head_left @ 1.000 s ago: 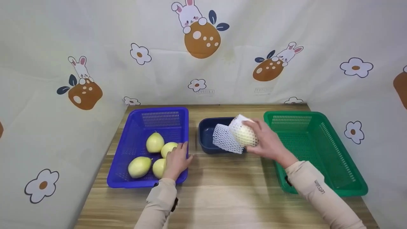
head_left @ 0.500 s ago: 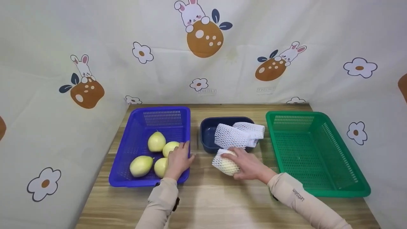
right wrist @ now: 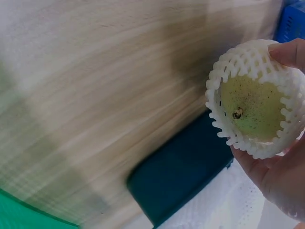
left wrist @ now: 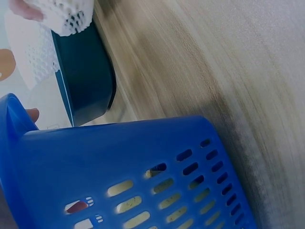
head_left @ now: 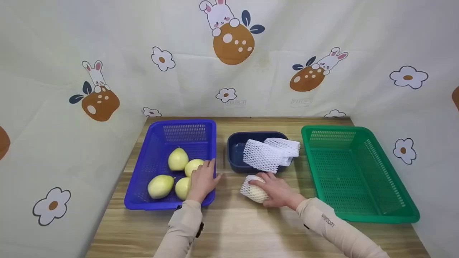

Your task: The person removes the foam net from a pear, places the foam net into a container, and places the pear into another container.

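My right hand (head_left: 278, 190) grips a pale yellow-green pear (right wrist: 252, 107) wrapped in a white foam net (head_left: 250, 188), low over the table in front of the navy bin. In the right wrist view the pear's speckled end shows through the net's opening, with thumb and fingers around the sides. My left hand (head_left: 203, 181) rests at the right rim of the blue basket (head_left: 138, 175), its fingers relaxed and partly covering the pears there. Several bare pears (head_left: 160, 186) lie in that basket. A fingertip (left wrist: 32, 114) shows beyond the rim in the left wrist view.
The small navy bin (head_left: 238, 166) stands between the baskets, with white foam nets (head_left: 263, 156) draped over its edge. A green basket (head_left: 344, 179) stands on the right of the wooden table (head_left: 247, 233). Printed cloth (head_left: 272, 82) surrounds the table behind and at the sides.
My right hand has brought the netted pear down and toward the front left from over the navy bin, uncovering the foam nets there. My left hand has stayed at the blue basket's rim.
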The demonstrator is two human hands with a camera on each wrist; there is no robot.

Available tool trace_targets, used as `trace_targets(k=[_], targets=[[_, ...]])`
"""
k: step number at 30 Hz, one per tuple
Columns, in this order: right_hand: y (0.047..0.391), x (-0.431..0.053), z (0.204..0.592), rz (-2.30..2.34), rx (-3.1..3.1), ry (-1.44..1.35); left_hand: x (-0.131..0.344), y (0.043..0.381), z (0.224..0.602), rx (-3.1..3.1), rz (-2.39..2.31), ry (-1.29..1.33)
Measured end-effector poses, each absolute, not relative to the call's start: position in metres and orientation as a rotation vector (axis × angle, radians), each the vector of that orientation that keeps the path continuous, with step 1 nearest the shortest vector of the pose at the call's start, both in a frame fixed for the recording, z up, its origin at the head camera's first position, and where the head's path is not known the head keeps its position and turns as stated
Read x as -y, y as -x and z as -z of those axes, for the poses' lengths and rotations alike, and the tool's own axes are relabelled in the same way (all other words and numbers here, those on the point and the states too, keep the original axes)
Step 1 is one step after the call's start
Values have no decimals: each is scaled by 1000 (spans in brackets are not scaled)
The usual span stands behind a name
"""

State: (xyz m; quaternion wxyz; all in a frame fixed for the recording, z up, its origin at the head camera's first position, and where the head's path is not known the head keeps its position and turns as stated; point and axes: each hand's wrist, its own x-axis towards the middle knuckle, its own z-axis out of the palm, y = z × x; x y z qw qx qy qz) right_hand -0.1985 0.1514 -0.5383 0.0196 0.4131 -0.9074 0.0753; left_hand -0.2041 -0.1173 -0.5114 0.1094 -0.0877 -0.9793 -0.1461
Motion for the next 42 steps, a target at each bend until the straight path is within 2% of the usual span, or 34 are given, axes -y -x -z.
trace_targets(k=[22,29,35,42], targets=[[195,-151,546,-243,2906,-1286,112,204,506,2850,449,251],[192,-162,554,-525,2794,-1345,86,190,504,2673,698,479],[185,-172,568,-744,2709,-1255,59,169,512,2698,948,679],[181,-179,574,-783,2666,-1216,39,166,535,2849,1051,700]])
